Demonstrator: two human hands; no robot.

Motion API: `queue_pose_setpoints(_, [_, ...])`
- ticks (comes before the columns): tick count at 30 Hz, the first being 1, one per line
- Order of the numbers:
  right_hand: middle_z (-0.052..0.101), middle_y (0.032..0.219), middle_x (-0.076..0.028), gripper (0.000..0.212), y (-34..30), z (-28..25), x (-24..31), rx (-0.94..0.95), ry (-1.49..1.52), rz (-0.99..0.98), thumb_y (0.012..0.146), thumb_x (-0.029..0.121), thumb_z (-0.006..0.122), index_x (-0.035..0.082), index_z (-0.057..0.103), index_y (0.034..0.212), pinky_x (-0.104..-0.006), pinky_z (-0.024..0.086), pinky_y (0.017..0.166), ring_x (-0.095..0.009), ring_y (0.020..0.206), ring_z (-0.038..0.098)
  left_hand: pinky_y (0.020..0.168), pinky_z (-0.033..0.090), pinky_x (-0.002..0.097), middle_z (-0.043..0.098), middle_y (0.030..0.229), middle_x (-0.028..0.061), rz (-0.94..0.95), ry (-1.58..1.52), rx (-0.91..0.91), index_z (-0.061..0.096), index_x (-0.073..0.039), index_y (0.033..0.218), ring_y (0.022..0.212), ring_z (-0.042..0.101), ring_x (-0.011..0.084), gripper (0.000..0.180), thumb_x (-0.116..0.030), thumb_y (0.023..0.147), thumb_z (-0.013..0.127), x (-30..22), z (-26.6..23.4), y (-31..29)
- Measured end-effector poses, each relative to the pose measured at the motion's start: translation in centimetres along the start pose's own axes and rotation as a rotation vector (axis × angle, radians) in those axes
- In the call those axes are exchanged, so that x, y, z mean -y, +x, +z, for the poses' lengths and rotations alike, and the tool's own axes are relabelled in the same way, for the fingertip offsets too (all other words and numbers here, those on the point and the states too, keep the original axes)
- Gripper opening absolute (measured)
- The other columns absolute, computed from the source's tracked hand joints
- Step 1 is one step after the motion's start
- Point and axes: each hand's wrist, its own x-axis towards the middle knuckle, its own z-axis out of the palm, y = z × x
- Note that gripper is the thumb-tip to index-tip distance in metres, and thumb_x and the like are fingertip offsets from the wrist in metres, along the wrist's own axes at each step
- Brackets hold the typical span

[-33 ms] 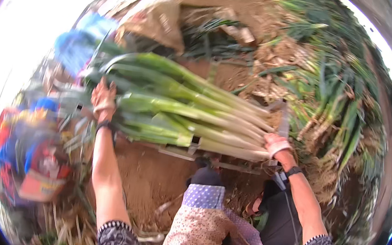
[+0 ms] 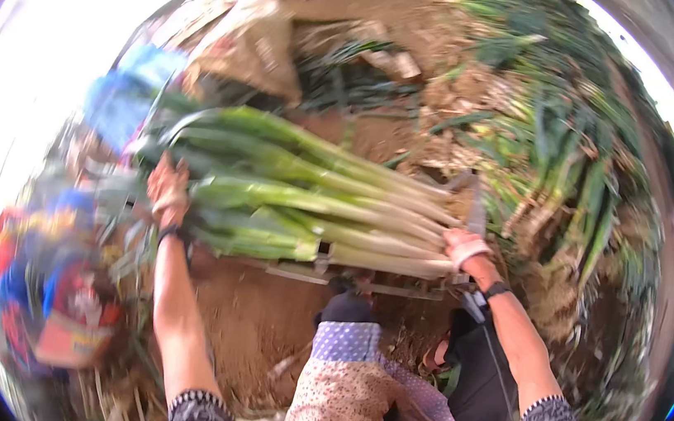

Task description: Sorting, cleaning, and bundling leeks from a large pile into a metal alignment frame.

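"What is on the left?"

"There is a blurry red and blue shape [image 2: 54,286]. I can't tell what it is. Farther away is some blue plastic [image 2: 118,107]."

"What comes next?"

"The left hand [image 2: 169,189]. It is at the leafy end of a big row of leeks [image 2: 332,181]. Its grip is not curled. The fingers are spread out on the leaves."

"And on the far side of the leeks?"

"A tan sack [image 2: 249,47]."

"How do the leeks lie?"

"Side by side, in the middle, between the two hands. The green leaves are on the left and the white ends are on the right. A thin metal frame [image 2: 296,273] shows along their near edge. Nearer is brown dirt [image 2: 251,309]."

"Where is the right hand [image 2: 467,250]?"

"It is touching the white ends, on the near side. I can't tell if its grip is closed around them. It has a dark band [image 2: 497,289] on the wrist."

"What is farthest right?"

"A big pile of long green plants [image 2: 556,144]."
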Motion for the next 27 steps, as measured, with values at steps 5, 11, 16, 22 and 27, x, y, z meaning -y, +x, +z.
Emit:
queue_pose_setpoints(5, [0.058,0.079,-0.018,0.016,1.5,-0.3,3.6,-0.164,-0.074,-0.124,0.072,0.009,0.048,0.003,0.055,0.086,-0.0406,0.05,0.065,-0.032,0.075,0.06,0.099,0.035,0.0371,0.048,0.126,0.0186,0.305,0.556,0.025,0.052,-0.008,0.121,0.115,0.045,0.0341,0.038,-0.015,0.084,0.052,4.4,-5.4,-1.9])
queue_pose_setpoints(11, [0.058,0.109,-0.013,0.035,-4.6,-9.1,-0.3,-0.265,0.183,0.349,0.078,0.02,0.058,0.009,0.057,0.111,-0.0362,0.049,0.075,-0.025,0.093,0.058,0.092,0.039,0.0407,0.053,0.114,0.0152,-0.056,-0.411,-0.5,0.055,-0.004,0.114,0.106,0.049,0.0324,0.037,-0.022,0.083,0.062,-6.5,-6.9,-6.0])
queue_pose_setpoints(16, [0.059,0.117,-0.009,0.044,-12.8,-11.1,-3.5,-0.367,0.553,0.61,0.08,0.036,0.059,0.014,0.057,0.118,-0.0335,0.04,0.092,-0.027,0.108,0.055,0.093,0.038,0.0411,0.053,0.117,0.0156,-0.234,-0.257,-0.451,0.054,-0.01,0.118,0.11,0.046,0.0337,0.043,-0.033,0.082,0.061,-1.8,-4.4,-14.7])
queue_pose_setpoints(22, [0.065,0.09,-0.017,0.029,-33.6,0.9,-13.4,-0.41,0.154,0.788,0.08,0.026,0.055,0.007,0.062,0.1,-0.0377,0.047,0.073,-0.03,0.081,0.061,0.088,0.042,0.0411,0.057,0.113,0.0181,-0.533,-0.491,0.129,0.055,-0.012,0.118,0.106,0.053,0.0355,0.044,-0.037,0.082,0.057,-0.4,-1.5,-21.7])
queue_pose_setpoints(27, [0.064,0.09,-0.004,0.021,-49.1,10.9,-11.4,-0.241,0.937,1.174,0.08,0.011,0.053,0.008,0.062,0.098,-0.0339,0.049,0.062,-0.019,0.073,0.06,0.085,0.043,0.0407,0.061,0.107,0.0185,-0.581,-0.605,0.286,0.06,-0.012,0.111,0.102,0.056,0.036,0.041,-0.041,0.083,0.053,-5.2,-3.7,-22.4])
